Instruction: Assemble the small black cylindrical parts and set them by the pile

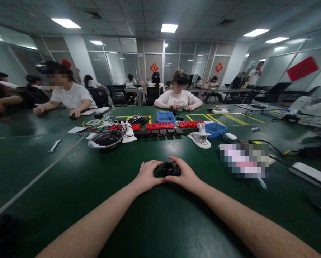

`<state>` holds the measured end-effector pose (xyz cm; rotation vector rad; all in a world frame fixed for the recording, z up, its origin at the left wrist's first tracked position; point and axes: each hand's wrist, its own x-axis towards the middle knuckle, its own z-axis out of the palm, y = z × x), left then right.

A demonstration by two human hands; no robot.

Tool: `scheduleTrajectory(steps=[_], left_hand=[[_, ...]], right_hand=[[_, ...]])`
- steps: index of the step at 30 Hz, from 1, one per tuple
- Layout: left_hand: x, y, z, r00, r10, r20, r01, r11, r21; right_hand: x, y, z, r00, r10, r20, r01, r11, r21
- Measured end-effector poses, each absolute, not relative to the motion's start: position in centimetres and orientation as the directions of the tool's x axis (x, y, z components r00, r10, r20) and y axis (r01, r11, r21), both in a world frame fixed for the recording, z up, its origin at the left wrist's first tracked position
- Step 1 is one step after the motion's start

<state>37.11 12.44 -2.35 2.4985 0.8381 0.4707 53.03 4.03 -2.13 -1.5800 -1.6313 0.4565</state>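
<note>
My left hand point(149, 175) and my right hand point(184, 175) meet on the green table point(160, 222), fingers curled in from both sides around a small black ring point(168, 168). Both hands are closed on it: my left fingertips press its left edge, my right fingertips its right edge and top, and my thumbs come together just below it. The ring sits in the gap between the two hands, right at the fingertips, down at or just above the table top; I cannot tell whether it is lifted.

It is a short, round, dark piece, glossy along its rim, with a hollow middle that faces up toward me. Its lower part is hidden behind my thumbs.

Farther out on the table lie a white clamp point(200, 138), a blue tray point(215, 129), a row of red blocks point(160, 125) and a metal bowl point(105, 139) with black cables in it. A wrench point(54, 146) lies well off to the left. Across the table a person in a white shirt point(178, 98) sits facing me.
</note>
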Motion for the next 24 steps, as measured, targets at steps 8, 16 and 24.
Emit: scheduleTrajectory(steps=[8, 16, 24], left_hand=[[38.8, 10.3, -2.9, 0.614, 0.738, 0.280, 0.644, -0.673, 0.364], [38.4, 10.8, -2.7, 0.687, 0.660, 0.303, 0.538, -0.743, 0.398], [36.7, 12.2, -1.9, 0.861, 0.453, 0.233, 0.312, -0.831, 0.460]], right_hand=[[51.4, 4.6, -3.3, 0.275, 0.898, 0.345, 0.674, 0.076, -0.735], [51.7, 4.1, -2.2, 0.196, 0.902, 0.385, 0.685, 0.155, -0.712], [53.3, 3.2, -1.0, -0.132, 0.964, 0.231, 0.479, 0.266, -0.837]])
